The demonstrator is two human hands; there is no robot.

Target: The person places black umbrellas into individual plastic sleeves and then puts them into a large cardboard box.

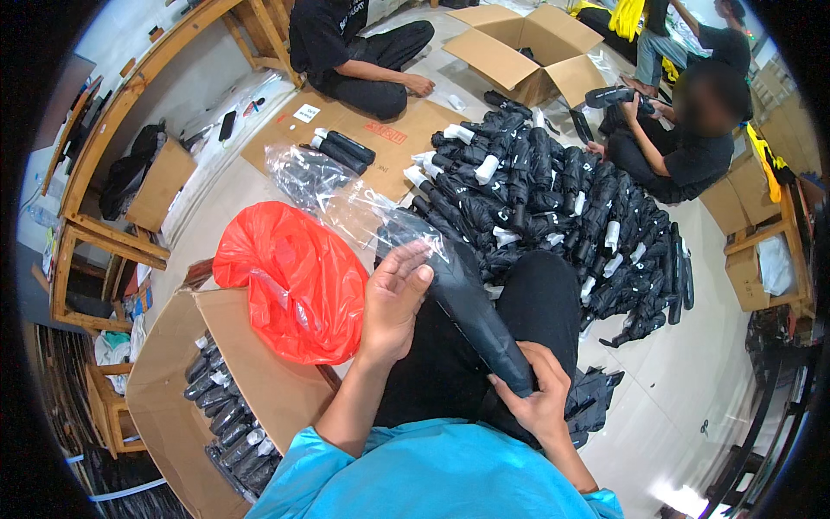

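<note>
A folded black umbrella (476, 318) in a dark sleeve slants across my lap. My right hand (541, 392) grips its lower end, thumb on one side and fingers on the other. My left hand (399, 301) is at the upper end, its fingertips on a clear plastic bag (353, 204). The bag's near part lies around the umbrella's upper end, and its loose far part stretches away to the upper left. Beyond my knees spreads a large heap of folded black umbrellas (519, 188), several with white wrapping on their handles.
A red plastic bag (292, 285) lies left of my left hand. Beside it an open carton (259, 344) holds several wrapped umbrellas. Two umbrellas (343, 150) rest on flattened cardboard (272, 139). Seated people (363, 58) are nearby, one holding an umbrella (613, 97). Another open carton (502, 65) stands behind the heap.
</note>
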